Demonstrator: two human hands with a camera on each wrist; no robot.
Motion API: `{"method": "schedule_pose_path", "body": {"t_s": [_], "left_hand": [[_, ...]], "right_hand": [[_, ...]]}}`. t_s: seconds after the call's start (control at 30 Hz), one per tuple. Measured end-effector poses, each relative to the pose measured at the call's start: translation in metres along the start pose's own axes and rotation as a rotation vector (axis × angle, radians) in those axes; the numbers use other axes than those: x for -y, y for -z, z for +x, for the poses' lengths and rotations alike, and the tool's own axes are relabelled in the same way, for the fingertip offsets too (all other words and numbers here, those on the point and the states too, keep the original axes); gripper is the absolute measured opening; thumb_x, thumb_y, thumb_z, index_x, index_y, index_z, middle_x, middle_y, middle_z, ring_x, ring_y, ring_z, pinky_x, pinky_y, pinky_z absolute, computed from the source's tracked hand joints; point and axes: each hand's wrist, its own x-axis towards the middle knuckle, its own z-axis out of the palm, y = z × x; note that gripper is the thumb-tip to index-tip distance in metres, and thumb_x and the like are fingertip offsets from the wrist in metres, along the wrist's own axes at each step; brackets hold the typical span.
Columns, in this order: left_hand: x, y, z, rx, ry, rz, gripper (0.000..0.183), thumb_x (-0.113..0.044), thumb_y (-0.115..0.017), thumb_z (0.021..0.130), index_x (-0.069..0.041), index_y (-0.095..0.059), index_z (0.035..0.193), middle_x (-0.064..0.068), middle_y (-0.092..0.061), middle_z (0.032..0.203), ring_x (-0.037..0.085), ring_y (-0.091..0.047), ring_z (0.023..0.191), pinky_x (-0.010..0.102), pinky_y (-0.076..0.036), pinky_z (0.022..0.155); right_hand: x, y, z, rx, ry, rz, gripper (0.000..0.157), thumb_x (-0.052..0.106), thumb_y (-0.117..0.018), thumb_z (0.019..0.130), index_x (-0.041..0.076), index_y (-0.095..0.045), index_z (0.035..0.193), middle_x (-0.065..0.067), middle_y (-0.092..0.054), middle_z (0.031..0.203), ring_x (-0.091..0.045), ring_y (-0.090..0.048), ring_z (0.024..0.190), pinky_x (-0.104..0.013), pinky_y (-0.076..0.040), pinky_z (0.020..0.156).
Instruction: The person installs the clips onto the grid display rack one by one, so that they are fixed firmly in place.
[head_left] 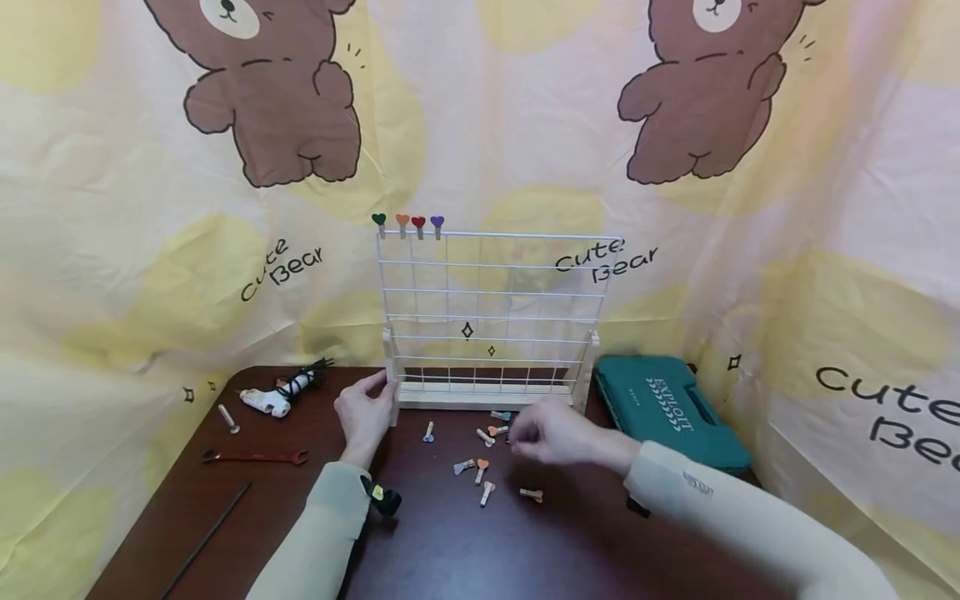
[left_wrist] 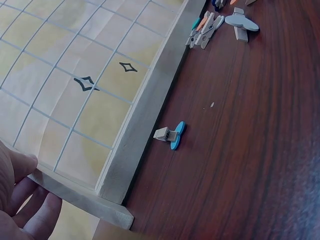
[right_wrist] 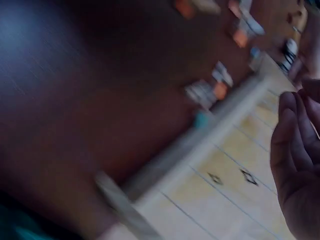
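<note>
A white wire grid (head_left: 487,292) stands in a wooden base (head_left: 483,398). Four heart-topped mini clothespins, green, orange, red (head_left: 418,223) and purple, are clipped along the left of its top wire. My left hand (head_left: 365,412) grips the base's left wooden side piece (left_wrist: 80,197), thumb on one face and fingers behind. My right hand (head_left: 551,432) hovers by the loose clothespins at the grid's front right, fingers bent and drawn together; I cannot tell whether it pinches one. Nearby lie a blue clothespin (head_left: 428,432), an orange one (head_left: 482,471) and several others.
A green tool case (head_left: 675,408) sits at the right. On the left side lie a white glue gun (head_left: 266,402) with a black cord, a bolt (head_left: 228,419), a red wrench (head_left: 255,457) and a thin dark rod (head_left: 206,537). A bear-print curtain (head_left: 480,125) hangs behind.
</note>
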Motion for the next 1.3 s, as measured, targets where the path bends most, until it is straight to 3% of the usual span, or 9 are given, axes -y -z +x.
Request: {"method": "schedule_pose_path", "body": {"t_s": [0.23, 0.33, 0.5, 0.9, 1.1, 1.3], "left_hand": [[-0.001, 0.0, 0.0, -0.003, 0.022, -0.013, 0.027, -0.024, -0.086, 0.091, -0.015, -0.084, 0.116, 0.011, -0.081, 0.111, 0.034, -0.069, 0.11, 0.051, -0.05, 0.098], [-0.001, 0.0, 0.0, -0.002, 0.022, -0.013, 0.027, -0.023, -0.086, 0.091, -0.015, -0.084, 0.116, 0.011, -0.081, 0.111, 0.034, -0.069, 0.11, 0.051, -0.05, 0.098], [-0.001, 0.0, 0.0, -0.008, 0.001, -0.014, 0.026, -0.021, -0.086, 0.091, -0.014, -0.084, 0.116, 0.011, -0.081, 0.11, 0.033, -0.071, 0.107, 0.052, -0.052, 0.096], [-0.001, -0.001, -0.001, -0.013, 0.01, -0.018, 0.026, -0.021, -0.086, 0.091, -0.015, -0.084, 0.116, 0.01, -0.081, 0.105, 0.033, -0.072, 0.103, 0.05, -0.052, 0.092], [-0.001, -0.001, -0.001, -0.013, 0.007, -0.018, 0.025, -0.02, -0.087, 0.09, -0.015, -0.085, 0.114, 0.011, -0.081, 0.105, 0.035, -0.069, 0.107, 0.051, -0.05, 0.095], [-0.001, -0.001, 0.0, -0.007, 0.002, -0.015, 0.026, -0.02, -0.086, 0.09, -0.013, -0.084, 0.115, 0.012, -0.081, 0.108, 0.036, -0.068, 0.109, 0.052, -0.048, 0.096]], "right_hand": [[-0.005, -0.037, -0.038, 0.154, -0.163, -0.011, 0.01, 0.023, -0.092, 0.083, 0.022, -0.082, 0.086, 0.015, -0.072, 0.078, 0.003, -0.06, 0.069, -0.02, -0.049, 0.061], [-0.005, -0.048, -0.047, 0.181, -0.246, -0.01, 0.012, 0.024, -0.092, 0.082, 0.025, -0.08, 0.082, 0.017, -0.067, 0.074, 0.004, -0.056, 0.065, -0.02, -0.047, 0.058], [-0.005, -0.056, -0.052, 0.177, -0.272, 0.009, 0.015, 0.019, -0.088, 0.086, 0.027, -0.077, 0.079, 0.019, -0.063, 0.073, 0.004, -0.055, 0.065, -0.02, -0.047, 0.057], [-0.01, -0.042, -0.046, 0.07, -0.211, 0.051, 0.016, 0.011, -0.086, 0.08, 0.024, -0.077, 0.08, 0.024, -0.065, 0.07, 0.004, -0.058, 0.061, -0.016, -0.048, 0.054], [-0.013, -0.032, -0.041, -0.039, -0.137, 0.024, 0.015, 0.006, -0.079, 0.086, 0.015, -0.084, 0.096, 0.011, -0.075, 0.086, -0.001, -0.064, 0.072, -0.018, -0.052, 0.063], [-0.009, -0.012, -0.029, -0.128, -0.138, 0.032, 0.016, 0.005, -0.079, 0.093, 0.008, -0.082, 0.108, 0.001, -0.08, 0.095, 0.001, -0.067, 0.079, -0.025, -0.058, 0.067]]}}
